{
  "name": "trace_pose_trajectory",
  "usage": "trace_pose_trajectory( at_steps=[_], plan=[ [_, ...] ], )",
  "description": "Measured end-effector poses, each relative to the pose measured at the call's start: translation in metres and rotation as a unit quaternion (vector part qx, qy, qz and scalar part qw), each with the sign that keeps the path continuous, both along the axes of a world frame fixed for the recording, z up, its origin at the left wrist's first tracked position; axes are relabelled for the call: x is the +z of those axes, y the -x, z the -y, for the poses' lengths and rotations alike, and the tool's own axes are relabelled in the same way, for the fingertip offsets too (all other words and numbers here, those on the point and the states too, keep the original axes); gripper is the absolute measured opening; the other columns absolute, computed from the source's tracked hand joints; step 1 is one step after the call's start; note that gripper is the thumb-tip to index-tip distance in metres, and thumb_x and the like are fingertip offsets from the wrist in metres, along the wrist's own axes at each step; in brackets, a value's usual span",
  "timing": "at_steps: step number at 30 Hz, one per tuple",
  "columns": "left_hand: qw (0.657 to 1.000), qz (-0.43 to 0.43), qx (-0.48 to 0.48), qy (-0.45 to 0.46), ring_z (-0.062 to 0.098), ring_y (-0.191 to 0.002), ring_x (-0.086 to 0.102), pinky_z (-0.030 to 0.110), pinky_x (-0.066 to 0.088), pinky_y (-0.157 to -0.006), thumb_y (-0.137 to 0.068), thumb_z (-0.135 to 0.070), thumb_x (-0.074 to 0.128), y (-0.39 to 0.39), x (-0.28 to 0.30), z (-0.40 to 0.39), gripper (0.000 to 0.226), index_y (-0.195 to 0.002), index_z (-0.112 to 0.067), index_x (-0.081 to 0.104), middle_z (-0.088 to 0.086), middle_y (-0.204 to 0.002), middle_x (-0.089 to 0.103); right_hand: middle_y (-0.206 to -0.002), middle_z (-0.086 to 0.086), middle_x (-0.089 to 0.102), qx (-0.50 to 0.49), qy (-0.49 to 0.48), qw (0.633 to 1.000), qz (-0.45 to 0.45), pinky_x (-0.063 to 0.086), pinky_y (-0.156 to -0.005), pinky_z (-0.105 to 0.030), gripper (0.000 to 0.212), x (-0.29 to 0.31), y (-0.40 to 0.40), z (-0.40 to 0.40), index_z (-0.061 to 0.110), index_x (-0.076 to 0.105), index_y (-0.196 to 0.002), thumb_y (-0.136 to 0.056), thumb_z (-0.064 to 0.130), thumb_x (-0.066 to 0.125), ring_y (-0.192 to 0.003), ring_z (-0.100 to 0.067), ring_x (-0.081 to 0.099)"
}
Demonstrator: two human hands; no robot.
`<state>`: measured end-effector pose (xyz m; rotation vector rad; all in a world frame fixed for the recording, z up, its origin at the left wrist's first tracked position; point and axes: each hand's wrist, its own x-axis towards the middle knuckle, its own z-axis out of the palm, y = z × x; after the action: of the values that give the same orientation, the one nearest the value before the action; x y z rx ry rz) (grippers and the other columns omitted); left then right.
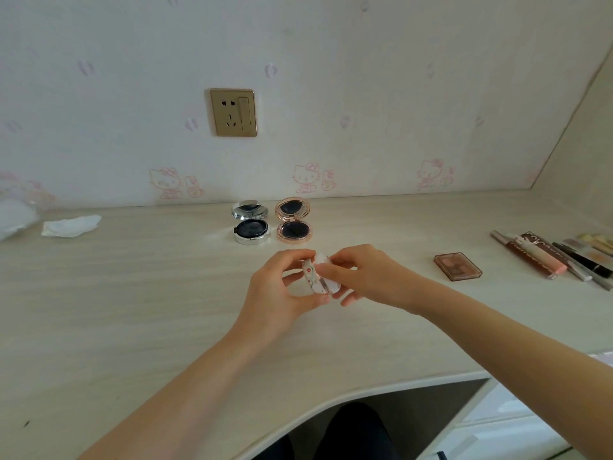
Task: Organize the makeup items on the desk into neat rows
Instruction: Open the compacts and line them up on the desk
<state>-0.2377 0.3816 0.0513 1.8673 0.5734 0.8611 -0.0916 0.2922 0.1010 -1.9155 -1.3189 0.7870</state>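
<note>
Both hands hold one item over the middle of the desk. My left hand curls round a small round floral compact, thumb below and fingers over the top edge. My right hand pinches its white far half from the other side. The compact sits tilted on edge between the two palms, lifted off the surface as far as I can judge (whether it is being opened or closed I cannot tell). Neither hand is free.

Progress, judged from the layout: early to midway. Two items appear placed. A silver compact and a rose-gold compact stand side by side near the wall, both open, lids up, just apart, forming the start of a row. The floral compact lies in front of that pair and well short of it; a slot to the right of the rose-gold one looks the natural place.

Outstanding: a brown eyeshadow palette lies alone to the right, skewed. Beyond it a cluster of tubes and pencils lies roughly parallel at the desk's right edge, overlapping in places, not squared.

Also noted: a crumpled tissue at the left, and a wall socket above the row.
</note>
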Motion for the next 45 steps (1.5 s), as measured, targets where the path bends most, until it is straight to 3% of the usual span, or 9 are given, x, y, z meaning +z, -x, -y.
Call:
trace_pose_trajectory(
  at_steps=[6,9,13,20,25,30,35,40,45],
  plan=[
    [0.989,0.019,0.017,0.143,0.006,-0.103,0.065,0.023,0.054,-0.085,-0.079,-0.022,0.076,0.006,0.009,-0.002,0.046,-0.121,-0.023,0.058,-0.009,-0.120,0.063,-0.107,0.003,0.067,-0.009,-0.051,0.996,-0.073,0.059,-0.080,-0.031,0.032,-0.008,-0.003,0.004,0.013,0.063,-0.119,-0.092,0.030,0.060,-0.088,-0.014,0.071],
    [0.947,0.037,-0.011,0.320,0.025,-0.099,0.069,0.035,0.056,-0.088,-0.090,-0.025,0.063,0.007,0.012,-0.002,0.030,-0.117,-0.013,0.063,0.009,-0.115,0.069,-0.118,0.007,0.062,-0.004,-0.083,0.994,-0.068,0.058,-0.083,-0.029,0.039,-0.008,-0.002,0.006,0.013,0.056,-0.128,-0.091,0.021,0.062,-0.093,-0.010,0.069],
    [0.906,0.057,-0.069,0.413,0.035,-0.103,0.067,0.040,0.055,-0.090,-0.094,-0.025,0.057,0.006,0.017,0.001,0.033,-0.116,-0.001,0.063,0.018,-0.111,0.069,-0.124,0.006,0.060,0.010,-0.087,0.996,-0.034,0.058,-0.083,-0.032,0.044,-0.007,-0.001,0.005,0.015,0.052,-0.131,-0.089,0.020,0.065,-0.095,-0.010,0.069],
    [0.891,0.090,-0.064,0.441,0.033,-0.100,0.068,0.037,0.057,-0.087,-0.089,-0.011,0.061,0.003,0.017,0.002,0.030,-0.117,0.002,0.061,0.020,-0.111,0.069,-0.124,0.013,0.056,0.024,-0.048,0.997,-0.048,0.058,-0.081,-0.032,0.044,0.001,-0.006,0.007,0.024,0.050,-0.132,-0.090,0.032,0.061,-0.100,-0.006,0.065],
    [0.899,0.088,-0.077,0.422,0.033,-0.102,0.067,0.036,0.056,-0.088,-0.084,-0.004,0.063,0.001,0.016,0.002,0.035,-0.119,-0.004,0.059,0.016,-0.109,0.070,-0.118,0.005,0.060,-0.028,-0.045,0.998,-0.040,0.059,-0.077,-0.030,0.059,0.001,-0.010,0.004,0.012,0.048,-0.136,-0.087,0.042,0.062,-0.092,-0.011,0.069],
    [0.895,0.088,-0.095,0.426,0.031,-0.107,0.066,0.040,0.050,-0.097,-0.076,-0.009,0.068,0.003,0.016,0.000,0.046,-0.121,-0.003,0.059,0.015,-0.114,0.069,-0.108,0.014,0.066,0.009,-0.074,0.997,-0.009,0.058,-0.083,-0.033,0.034,0.000,-0.011,0.007,0.025,0.064,-0.117,-0.086,0.037,0.066,-0.087,-0.008,0.070],
    [0.867,0.062,-0.092,0.486,0.031,-0.101,0.067,0.041,0.053,-0.094,-0.082,-0.029,0.065,0.001,0.018,-0.004,0.042,-0.114,-0.001,0.064,0.019,-0.113,0.068,-0.120,0.014,0.057,0.031,-0.105,0.992,0.066,0.054,-0.087,-0.023,0.049,-0.001,-0.006,0.009,0.029,0.057,-0.126,-0.080,0.029,0.073,-0.103,-0.002,0.061],
    [0.866,0.054,-0.102,0.487,0.029,-0.100,0.067,0.039,0.056,-0.089,-0.084,-0.026,0.064,0.003,0.015,-0.002,0.045,-0.117,0.004,0.061,0.021,-0.114,0.067,-0.125,0.011,0.051,0.083,-0.131,0.982,0.108,0.051,-0.091,-0.021,0.054,-0.007,-0.003,0.010,0.026,0.054,-0.130,-0.080,0.020,0.074,-0.111,-0.004,0.055],
    [0.868,0.085,-0.069,0.485,0.029,-0.092,0.069,0.036,0.058,-0.083,-0.073,-0.018,0.072,0.002,0.011,0.001,0.051,-0.119,0.002,0.059,0.021,-0.111,0.068,-0.129,0.015,0.049,0.058,-0.109,0.975,0.183,0.050,-0.093,-0.025,0.068,-0.010,0.002,0.010,0.029,0.044,-0.136,-0.077,0.048,0.072,-0.110,-0.001,0.053]
  ],
)
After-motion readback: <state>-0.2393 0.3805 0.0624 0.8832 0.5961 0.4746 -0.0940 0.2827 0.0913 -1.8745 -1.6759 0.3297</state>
